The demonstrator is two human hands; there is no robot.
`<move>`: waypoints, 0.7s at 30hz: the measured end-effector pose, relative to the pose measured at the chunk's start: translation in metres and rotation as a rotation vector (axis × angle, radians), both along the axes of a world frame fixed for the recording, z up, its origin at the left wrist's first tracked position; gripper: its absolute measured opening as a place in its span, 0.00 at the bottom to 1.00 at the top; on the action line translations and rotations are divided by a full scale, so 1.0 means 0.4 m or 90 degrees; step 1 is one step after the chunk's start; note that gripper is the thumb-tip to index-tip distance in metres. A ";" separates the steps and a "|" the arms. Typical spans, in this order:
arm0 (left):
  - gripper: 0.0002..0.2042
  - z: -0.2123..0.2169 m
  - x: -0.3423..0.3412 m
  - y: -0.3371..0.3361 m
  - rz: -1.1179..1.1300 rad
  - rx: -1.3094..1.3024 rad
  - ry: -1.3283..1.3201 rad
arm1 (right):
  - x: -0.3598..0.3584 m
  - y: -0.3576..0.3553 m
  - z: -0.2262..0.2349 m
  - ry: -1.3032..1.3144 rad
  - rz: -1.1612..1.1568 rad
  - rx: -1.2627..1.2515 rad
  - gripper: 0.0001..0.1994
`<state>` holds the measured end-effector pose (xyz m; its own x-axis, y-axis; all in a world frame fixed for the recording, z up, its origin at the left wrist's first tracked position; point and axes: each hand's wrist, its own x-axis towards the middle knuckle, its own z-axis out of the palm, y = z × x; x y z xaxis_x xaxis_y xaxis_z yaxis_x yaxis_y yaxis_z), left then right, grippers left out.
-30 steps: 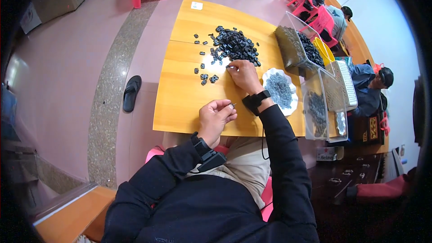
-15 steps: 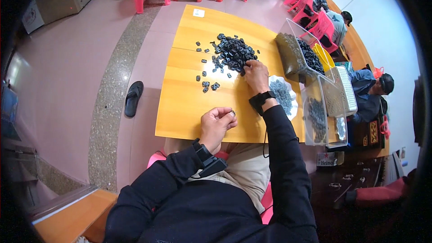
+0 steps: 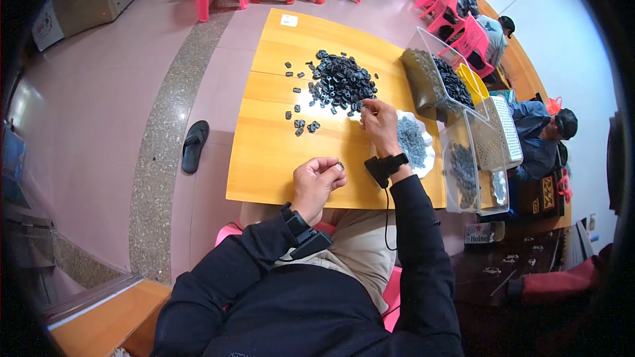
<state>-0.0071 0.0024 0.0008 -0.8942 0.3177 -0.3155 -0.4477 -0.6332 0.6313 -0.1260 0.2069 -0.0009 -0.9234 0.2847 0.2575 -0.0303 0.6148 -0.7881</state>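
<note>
Over the wooden desk [image 3: 264, 165]'s near edge, the left hand [image 3: 316, 181] pinches a small dark piece [image 3: 340, 164]. The right hand [image 3: 378, 122], fingers curled, has drawn slightly nearer beside the black plastic pieces [image 3: 340, 79], far-centre, perhaps having picked one; its grip is unclear.

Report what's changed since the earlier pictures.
The right hand has shifted rightward along the near edge of the heap of black parts; whether it picked one up is unclear. The left hand still pinches a small dark piece; the white dish stays put.
</note>
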 end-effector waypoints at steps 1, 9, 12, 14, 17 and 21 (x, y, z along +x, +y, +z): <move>0.07 0.001 0.001 -0.002 0.001 -0.001 -0.001 | 0.010 -0.009 0.012 -0.001 0.001 -0.001 0.10; 0.07 0.004 0.002 -0.003 -0.010 -0.002 0.011 | 0.013 -0.012 0.050 0.050 0.037 0.255 0.14; 0.07 0.002 0.002 -0.007 -0.007 -0.008 0.004 | -0.003 -0.037 0.069 0.000 0.059 0.352 0.15; 0.07 0.003 0.002 -0.006 -0.008 -0.006 0.002 | -0.012 -0.041 0.070 -0.045 0.049 0.389 0.14; 0.07 0.002 0.002 -0.004 -0.009 0.001 0.002 | -0.020 -0.039 0.067 -0.102 0.048 0.407 0.12; 0.07 0.003 0.001 -0.005 -0.010 0.002 0.006 | -0.022 -0.040 0.061 -0.092 0.067 0.425 0.11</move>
